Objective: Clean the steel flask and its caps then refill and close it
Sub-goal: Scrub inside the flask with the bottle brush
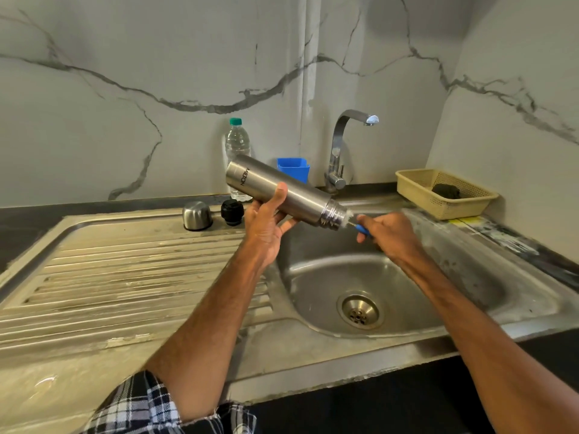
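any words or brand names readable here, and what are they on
"MILTON" on the side of the steel flask, near its base, held by the left hand.
The label on the plastic water bottle is too blurred to read.
The yellow printed strip on the counter under the basket is unreadable.

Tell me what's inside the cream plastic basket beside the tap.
A dark, crumpled scrubber-like lump lies in the cream perforated plastic basket, near its right end. The near wall hides part of the floor.

Silver flask (282, 191) with black lettering, silver cap (197, 215) and black cap (232, 212) left of it, blue cup (294, 169) behind, beige basket (446, 193) right, plaid sleeve (141, 408).
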`<move>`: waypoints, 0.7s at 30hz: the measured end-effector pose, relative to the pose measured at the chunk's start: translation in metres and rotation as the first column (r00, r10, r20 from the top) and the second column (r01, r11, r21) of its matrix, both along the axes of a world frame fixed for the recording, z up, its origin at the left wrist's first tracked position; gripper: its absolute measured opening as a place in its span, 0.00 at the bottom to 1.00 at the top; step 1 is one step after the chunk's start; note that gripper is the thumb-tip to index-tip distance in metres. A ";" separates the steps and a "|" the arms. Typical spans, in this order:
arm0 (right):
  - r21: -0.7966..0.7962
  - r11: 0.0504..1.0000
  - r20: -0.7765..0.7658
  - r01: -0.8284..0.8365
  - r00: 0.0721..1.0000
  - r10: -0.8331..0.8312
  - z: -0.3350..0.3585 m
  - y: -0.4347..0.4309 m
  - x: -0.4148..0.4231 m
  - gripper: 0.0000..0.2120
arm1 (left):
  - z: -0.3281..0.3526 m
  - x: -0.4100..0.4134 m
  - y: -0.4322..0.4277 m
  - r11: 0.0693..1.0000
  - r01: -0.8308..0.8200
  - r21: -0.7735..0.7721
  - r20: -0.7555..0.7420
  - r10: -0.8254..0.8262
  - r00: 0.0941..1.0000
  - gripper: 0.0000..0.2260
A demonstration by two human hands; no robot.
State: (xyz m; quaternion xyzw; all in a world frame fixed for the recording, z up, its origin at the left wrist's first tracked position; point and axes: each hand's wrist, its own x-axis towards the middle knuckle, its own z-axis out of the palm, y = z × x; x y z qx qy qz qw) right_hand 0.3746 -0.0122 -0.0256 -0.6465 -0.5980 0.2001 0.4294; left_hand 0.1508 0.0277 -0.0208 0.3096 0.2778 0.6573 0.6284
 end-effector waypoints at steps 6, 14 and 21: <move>-0.051 0.989 -0.170 -0.137 0.977 0.126 0.004 -0.004 0.002 0.18 | 0.002 -0.003 0.003 1.000 -0.011 0.012 -0.026 0.012 1.000 0.21; 0.114 0.975 -0.053 -0.190 0.979 0.197 -0.002 0.002 0.020 0.12 | 0.001 -0.024 0.011 0.991 -0.120 -0.057 0.076 0.124 0.989 0.25; 0.294 0.938 0.098 -0.185 0.982 0.164 -0.006 0.001 -0.004 0.09 | -0.001 -0.008 0.013 0.997 -0.061 -0.049 0.059 0.064 0.996 0.25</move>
